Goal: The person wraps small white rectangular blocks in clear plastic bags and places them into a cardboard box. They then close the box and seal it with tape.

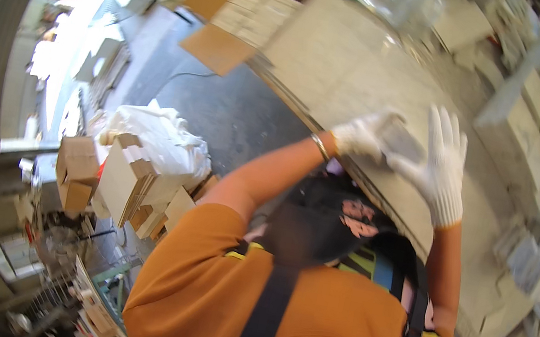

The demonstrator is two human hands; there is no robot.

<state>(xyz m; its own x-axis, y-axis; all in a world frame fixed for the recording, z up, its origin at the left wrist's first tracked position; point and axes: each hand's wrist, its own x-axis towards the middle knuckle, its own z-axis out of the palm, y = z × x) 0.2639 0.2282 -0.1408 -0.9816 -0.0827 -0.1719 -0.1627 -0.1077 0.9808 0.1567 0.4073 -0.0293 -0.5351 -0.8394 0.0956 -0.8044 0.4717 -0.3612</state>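
Note:
My left hand (365, 134), in a white knit glove with a metal bracelet at the wrist, holds a small grey block-like piece (403, 141); blur hides what it is. Close on its right, my right hand (439, 165), also in a white glove, is raised with its fingers stretched and spread. Its thumb reaches toward the lower edge of the grey piece; whether they touch is unclear. Both hands are above a long, pale worktable (337, 56), near its front edge.
An open cardboard box (217, 50) with stacked pale boxes (256, 8) is at the table's far left end. Clear plastic wrap (397, 2) lies at the back, and large pale stacked blocks (527, 136) stand right. Lower left are a white plastic bag (158, 133) and cardboard pieces (126, 182).

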